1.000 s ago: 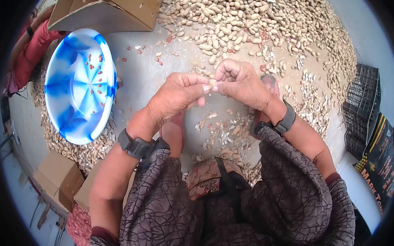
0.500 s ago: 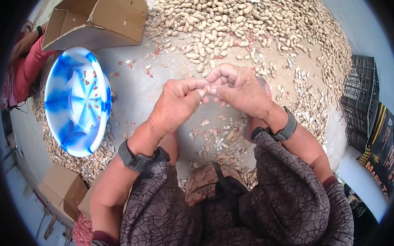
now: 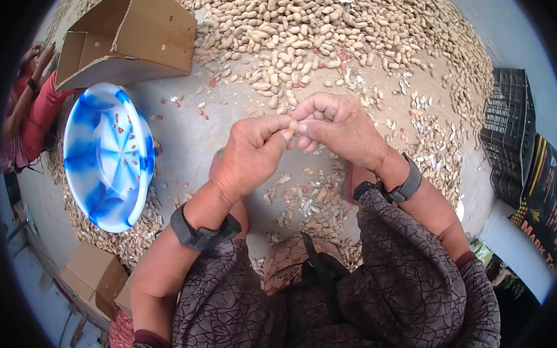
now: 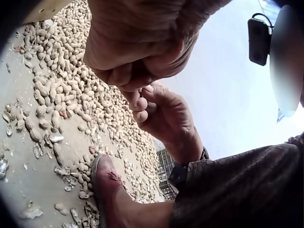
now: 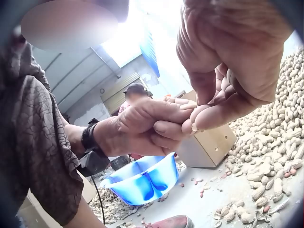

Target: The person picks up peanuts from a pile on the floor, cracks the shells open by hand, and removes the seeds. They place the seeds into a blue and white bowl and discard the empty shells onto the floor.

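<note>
In the head view my left hand (image 3: 248, 151) and right hand (image 3: 344, 127) meet fingertip to fingertip over the floor. Between them they pinch a small pale peanut (image 3: 294, 123), thumbs and index fingers pressed on it from both sides. Most of the peanut is hidden by the fingers in both wrist views. The other fingers of my right hand curl loosely behind the pinch. To the left stands a blue and white basin (image 3: 94, 174) with several red peanut kernels (image 3: 132, 147) scattered inside.
A big heap of unshelled peanuts (image 3: 284, 21) spreads across the back. Empty shells (image 3: 317, 203) litter the floor between my feet. An open cardboard box (image 3: 154, 38) stands behind the basin, a black crate (image 3: 507, 120) at the right. Another person (image 3: 35, 116) sits far left.
The head view has shifted, so the basin and box sit lower in it. Both hands stay together with the peanut pinched between them; the fingers have shifted slightly around it.
</note>
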Available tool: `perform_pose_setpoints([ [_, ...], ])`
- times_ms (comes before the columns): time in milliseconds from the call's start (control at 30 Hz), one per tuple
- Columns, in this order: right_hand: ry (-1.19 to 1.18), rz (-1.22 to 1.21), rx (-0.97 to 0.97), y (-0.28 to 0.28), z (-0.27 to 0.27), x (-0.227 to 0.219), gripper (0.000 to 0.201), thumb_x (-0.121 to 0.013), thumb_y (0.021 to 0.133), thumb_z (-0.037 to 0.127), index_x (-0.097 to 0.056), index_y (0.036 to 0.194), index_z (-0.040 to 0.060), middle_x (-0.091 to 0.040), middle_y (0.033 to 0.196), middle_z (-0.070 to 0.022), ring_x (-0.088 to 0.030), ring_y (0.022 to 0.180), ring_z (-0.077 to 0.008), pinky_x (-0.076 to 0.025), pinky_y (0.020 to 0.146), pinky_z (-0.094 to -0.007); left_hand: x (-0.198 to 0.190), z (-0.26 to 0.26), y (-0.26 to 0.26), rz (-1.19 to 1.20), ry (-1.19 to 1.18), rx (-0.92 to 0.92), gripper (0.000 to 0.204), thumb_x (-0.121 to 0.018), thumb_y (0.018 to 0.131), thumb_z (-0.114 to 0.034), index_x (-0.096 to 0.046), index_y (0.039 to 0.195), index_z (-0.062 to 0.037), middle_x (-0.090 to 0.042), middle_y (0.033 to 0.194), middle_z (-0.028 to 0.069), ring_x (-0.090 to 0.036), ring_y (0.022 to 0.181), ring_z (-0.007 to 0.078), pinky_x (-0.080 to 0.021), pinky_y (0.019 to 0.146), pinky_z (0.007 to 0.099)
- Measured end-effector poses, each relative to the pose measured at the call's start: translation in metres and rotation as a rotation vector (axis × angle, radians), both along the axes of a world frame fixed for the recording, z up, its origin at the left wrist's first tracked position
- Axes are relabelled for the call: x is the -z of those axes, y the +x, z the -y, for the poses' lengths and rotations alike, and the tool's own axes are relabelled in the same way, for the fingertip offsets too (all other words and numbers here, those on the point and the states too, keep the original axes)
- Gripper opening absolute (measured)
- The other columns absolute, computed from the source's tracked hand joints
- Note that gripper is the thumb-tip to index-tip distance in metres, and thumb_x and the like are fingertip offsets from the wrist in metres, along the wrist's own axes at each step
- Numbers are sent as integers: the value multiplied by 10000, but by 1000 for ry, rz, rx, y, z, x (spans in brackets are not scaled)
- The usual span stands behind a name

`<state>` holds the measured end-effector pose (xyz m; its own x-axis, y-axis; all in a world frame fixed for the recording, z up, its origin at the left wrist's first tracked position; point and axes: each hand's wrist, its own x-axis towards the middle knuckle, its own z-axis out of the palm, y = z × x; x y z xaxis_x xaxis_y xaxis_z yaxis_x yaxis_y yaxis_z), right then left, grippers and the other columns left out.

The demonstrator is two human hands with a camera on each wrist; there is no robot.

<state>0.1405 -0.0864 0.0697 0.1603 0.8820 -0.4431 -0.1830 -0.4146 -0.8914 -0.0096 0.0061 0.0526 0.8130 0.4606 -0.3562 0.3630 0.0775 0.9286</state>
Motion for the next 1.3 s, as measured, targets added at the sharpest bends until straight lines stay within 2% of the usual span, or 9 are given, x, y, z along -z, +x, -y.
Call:
perform_pose_setpoints([
  [367, 11, -54, -45, 7, 7, 0, 104, -533, 808, 33, -569, 884, -28, -624, 737, -95, -598, 644, -96, -498, 570, -208, -6, 2, 8, -62, -42, 66, 185, -507, 845, -101, -625, 948, -2, -554, 643, -30, -406, 510, 3, -336, 448, 167],
  [633, -30, 127, 15, 2, 10, -4, 114, -533, 751, 70, -575, 697, -21, -577, 593, -39, -566, 519, -71, -447, 454, -195, -11, 14, 8, -52, -97, -33, 175, -513, 836, -112, -629, 889, 9, -554, 624, -11, -409, 478, 16, -339, 427, 172],
  [767, 21, 209, 8, 1, 9, 1, 105, -534, 747, 72, -573, 710, -18, -574, 593, -38, -563, 509, -73, -451, 445, -198, -6, 22, 11, -9, -73, -112, 179, -513, 834, -120, -629, 876, 10, -552, 620, -9, -409, 474, 14, -332, 422, 168],
  [867, -80, -6, 114, 4, 9, -1, 69, -535, 759, 32, -561, 801, -16, -597, 672, -62, -561, 537, -74, -463, 477, -184, -7, 22, 15, -22, -53, -130, 177, -510, 834, -116, -629, 870, 9, -557, 629, -6, -411, 476, 10, -327, 417, 164],
  [967, -44, -41, 133, 7, 10, 3, 86, -536, 761, 44, -556, 809, -24, -596, 675, -71, -561, 542, -81, -469, 486, -190, -3, 21, 19, 47, -104, -165, 171, -513, 835, -114, -617, 891, 10, -562, 655, -6, -425, 498, 7, -331, 426, 159],
  [1033, -66, -1, 111, 6, 11, 2, 93, -534, 763, 51, -556, 814, -23, -595, 671, -77, -563, 552, -85, -471, 492, -193, -2, 20, 19, 28, -305, -183, 166, -517, 835, -109, -602, 917, 8, -563, 680, -6, -437, 526, 5, -335, 446, 149],
  [1167, -67, 7, 89, 7, 11, -2, 81, -530, 766, 56, -551, 795, -16, -588, 659, -71, -560, 546, -82, -467, 489, -191, 5, 22, 20, 63, -355, -159, 156, -507, 845, -113, -588, 900, 9, -560, 686, -4, -455, 547, 16, -357, 472, 161],
  [1233, -140, 79, 85, 5, 8, -6, 69, -522, 767, 57, -542, 761, -8, -577, 639, -61, -553, 532, -79, -458, 470, -188, 9, 32, 26, 109, 0, -249, 130, -515, 814, -77, -572, 747, 19, -538, 580, 22, -466, 517, 65, -394, 468, 239],
  [1300, -126, 69, 129, 3, 8, -5, 105, -533, 752, 82, -542, 716, -16, -574, 615, -69, -555, 516, -87, -457, 448, -198, 9, 36, 27, 87, 101, -246, 130, -516, 811, -79, -567, 741, 18, -528, 559, 35, -466, 507, 68, -389, 460, 245],
])
